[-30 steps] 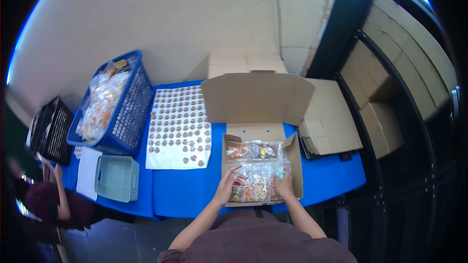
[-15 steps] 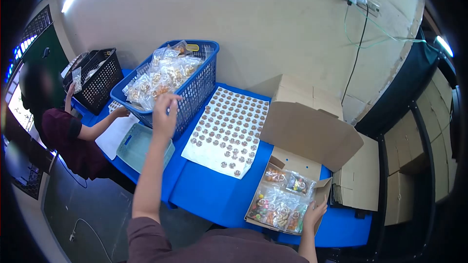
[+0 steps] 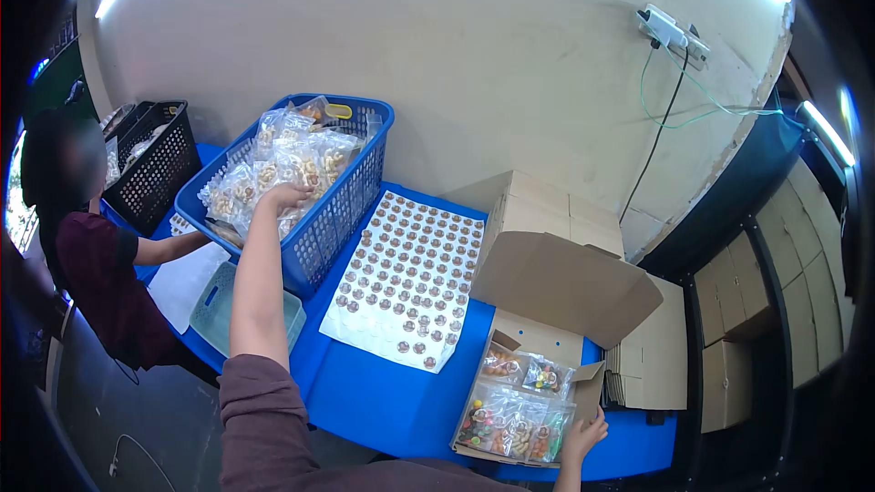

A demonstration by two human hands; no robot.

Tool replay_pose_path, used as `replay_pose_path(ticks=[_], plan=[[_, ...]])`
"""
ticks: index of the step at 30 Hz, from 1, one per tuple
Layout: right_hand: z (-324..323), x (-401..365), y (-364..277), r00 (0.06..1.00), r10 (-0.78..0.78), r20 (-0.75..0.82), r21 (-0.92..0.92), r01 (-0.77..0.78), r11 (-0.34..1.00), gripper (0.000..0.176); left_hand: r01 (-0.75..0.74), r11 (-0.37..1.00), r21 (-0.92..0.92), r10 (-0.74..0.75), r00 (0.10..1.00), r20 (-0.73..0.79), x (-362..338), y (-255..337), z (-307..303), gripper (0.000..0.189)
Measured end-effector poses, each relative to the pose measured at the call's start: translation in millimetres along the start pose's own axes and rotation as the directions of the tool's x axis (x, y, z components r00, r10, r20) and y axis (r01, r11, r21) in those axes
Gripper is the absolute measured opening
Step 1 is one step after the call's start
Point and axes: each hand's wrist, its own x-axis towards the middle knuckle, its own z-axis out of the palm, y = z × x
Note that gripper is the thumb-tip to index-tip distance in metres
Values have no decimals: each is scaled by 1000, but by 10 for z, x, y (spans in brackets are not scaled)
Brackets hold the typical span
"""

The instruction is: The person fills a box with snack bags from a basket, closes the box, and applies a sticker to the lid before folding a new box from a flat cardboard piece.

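Observation:
My left hand reaches into the blue basket, over clear plastic packets of snacks. Its fingers are partly hidden against the packets, so any grip is unclear. At the lower right, my right hand rests on the side flap of an open cardboard box, fingers apart. Inside that box lie several clear packets with colourful contents. Between basket and box, a white sheet of round brown stickers lies flat on the blue table.
A co-worker stands at the left beside a black basket. A pale green tray sits by my left forearm. A tall carton and stacked flat cardboard stand behind and right of the box.
My left hand has moved down from above the basket's near edge onto the packets. My right hand stays at the box flap. The view has shifted slightly.

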Motion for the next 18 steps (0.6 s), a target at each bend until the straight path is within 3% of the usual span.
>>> replay_pose_path(ticks=[1,2,3,4,5,6,7,8,9,10,11,12,14,16,17,18], plan=[[-12,-2,37,1000,-2,-30,-10,2,1000,50,-143,984,106,136,988,73,70,-105,-32,36],[-35,-1,43,1000,-1,-28,-10,1,1000,50,-109,990,-92,100,991,-90,-233,123,-17,34],[-51,6,17,999,13,-35,18,-13,1000,49,-109,990,-85,101,991,-92,-405,254,2,34],[-66,5,-12,999,31,-40,47,-30,998,48,-369,917,-151,300,887,-351,-546,347,13,35],[-74,19,-36,999,44,-33,59,-42,997,48,-616,776,-137,436,680,-589,-726,483,28,38],[-76,47,-74,998,-8,-57,90,13,996,47,-584,805,-107,389,655,-648,-1090,672,142,38],[-59,37,-158,995,-58,-84,118,68,991,46,-654,734,-182,385,622,-682,-1283,745,321,32],[-33,10,-280,996,-45,-78,132,55,990,46,-693,653,-308,371,646,-667,-1652,875,542,30],[-15,18,-421,992,-91,-90,191,106,976,47,-676,697,-240,434,664,-609,-1957,886,718,31],[-11,46,-586,985,-135,-105,249,157,956,47,-705,703,-97,542,619,-569,-2373,953,925,31],[-59,1,-934,994,-83,-69,504,106,857,50,-635,681,-365,444,755,-483,-2671,919,1205,30],[-107,-110,-1269,999,-41,-21,716,44,697,54,-614,629,-477,461,788,-407,-2869,793,1440,29],[37,-251,-1530,919,-392,48,702,248,668,56,-621,700,-352,523,782,-340,-3326,585,1890,25],[20,-569,-1943,679,-676,287,858,133,497,53,-463,691,-555,424,882,-207,-3724,510,2296,21],[33,-794,-2184,691,-668,277,929,-16,369,44,-363,672,-645,383,916,-117,-3861,427,2462,20],[41,-940,-2330,703,-657,271,961,-162,223,37,-358,691,-628,407,911,-72,-3990,369,2606,17]])
